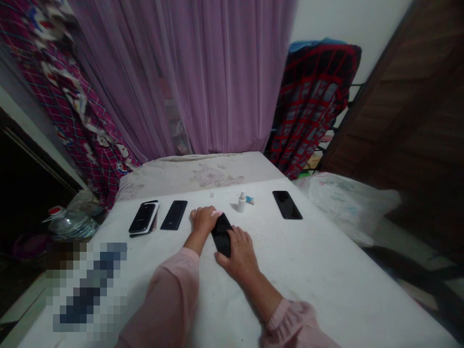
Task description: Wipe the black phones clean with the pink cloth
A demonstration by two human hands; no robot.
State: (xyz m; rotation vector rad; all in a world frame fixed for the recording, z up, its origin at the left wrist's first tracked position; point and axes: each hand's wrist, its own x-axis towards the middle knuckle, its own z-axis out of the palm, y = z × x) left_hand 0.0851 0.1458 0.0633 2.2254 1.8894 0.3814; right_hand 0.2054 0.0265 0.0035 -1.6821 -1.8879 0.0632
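Note:
A black smartphone [222,235] lies on the white-covered table in front of me, its long side running away from me. My right hand [241,249] grips it at the near right, thumb across the lower end and fingers along the right edge. At the far left corner is my left hand [204,220], with a bit of pink cloth [217,213] showing by its fingers against the phone's top end. Most of that cloth is hidden under the hand. Beyond the phone stands a small white spray bottle [241,202], with a small blue-and-white packet [250,199] behind it.
To the left lie a dark phone [174,215] and a stack of phones [144,217]. Another black phone [287,205] rests at the right. Beside the table are a large water bottle [72,223] and a clear plastic bag [344,203]. Purple curtains [224,72] hang behind.

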